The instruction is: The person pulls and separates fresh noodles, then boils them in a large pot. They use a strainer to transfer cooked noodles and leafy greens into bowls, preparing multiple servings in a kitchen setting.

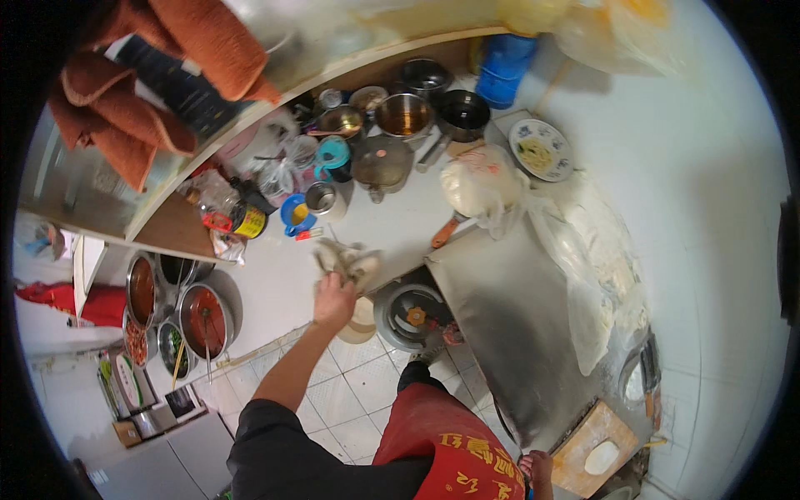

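My left hand [334,301] grips a crumpled light-coloured cloth [347,262], blurred by motion, over the front of the white counter [269,281]. Low on the right, my right hand [537,465] has curled fingers and is partly cut off by the lower edge; whether it holds anything cannot be told. Beside it lies a floured wooden board [572,459] with a flat round piece of dough [602,458]. A metal worktop [500,306] stretches between the two hands. A scraper with an orange handle [445,232] rests by the worktop's far corner.
Pots of red sauce [205,322] and chopped food stand left. Along the back are a blue cup [297,214], a steel cup [324,199], bowls, a bagged dough [478,184] and a patterned plate [540,150]. Below the counter's corner sits a gas cylinder [409,315]. Orange towels [212,47] hang upper left.
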`<state>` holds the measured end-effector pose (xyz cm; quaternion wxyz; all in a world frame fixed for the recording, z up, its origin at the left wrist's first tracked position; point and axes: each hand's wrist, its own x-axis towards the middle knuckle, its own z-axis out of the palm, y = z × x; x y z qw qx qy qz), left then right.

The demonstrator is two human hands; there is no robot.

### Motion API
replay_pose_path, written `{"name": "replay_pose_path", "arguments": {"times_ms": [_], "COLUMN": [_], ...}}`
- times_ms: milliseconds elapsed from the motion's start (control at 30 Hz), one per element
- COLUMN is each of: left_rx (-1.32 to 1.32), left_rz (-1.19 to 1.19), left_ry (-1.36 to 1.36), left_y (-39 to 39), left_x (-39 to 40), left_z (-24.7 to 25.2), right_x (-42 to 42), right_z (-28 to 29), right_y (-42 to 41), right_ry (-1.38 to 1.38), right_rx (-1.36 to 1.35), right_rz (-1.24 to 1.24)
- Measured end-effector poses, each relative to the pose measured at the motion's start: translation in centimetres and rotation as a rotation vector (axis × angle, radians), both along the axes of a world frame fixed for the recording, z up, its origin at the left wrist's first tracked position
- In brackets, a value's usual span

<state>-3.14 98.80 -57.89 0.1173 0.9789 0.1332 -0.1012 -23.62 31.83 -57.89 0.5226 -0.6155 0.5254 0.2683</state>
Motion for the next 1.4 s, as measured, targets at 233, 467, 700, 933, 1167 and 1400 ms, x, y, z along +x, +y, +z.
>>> {"name": "replay_pose_path", "arguments": {"times_ms": [233, 467, 700, 933, 1167, 1400], "left_rx": [-0.172, 0.167, -0.076, -1.193, -0.341, 0.04], "left_rz": [0.125, 0.34, 0.501, -0.3, 0.085, 0.348], "left_ry": [-0.425, -0.068, -0.502, -0.248, -0.609, -0.478], "left_y": [3.2, 15.0, 6.4, -20.7, -4.6, 10.9], "left_x": [-3.6, -12.6, -10.6, -1.9, 9.1, 13.6], "left_z": [-11.0, -8.4, -13.5, 4.4, 0.8, 0.2], "right_x": [3.8, 4.0, 6.8, 17.6, 24.0, 16.4], "right_z": [-0.8, -4.6, -0.8, 11.8, 4.5, 0.5], "right_y": [4.4, -0.1, 6.5, 24.0, 14.3, 7.1], "right_ry": [-0.065, -0.03, 0.044, -0.174, -0.588, -0.342], "right_rx": [0.103, 0.232, 0.179, 0.653, 0.244, -0.176], "right_rz": [0.658, 0.633, 0.459, -0.066, -0.017, 0.204]}}
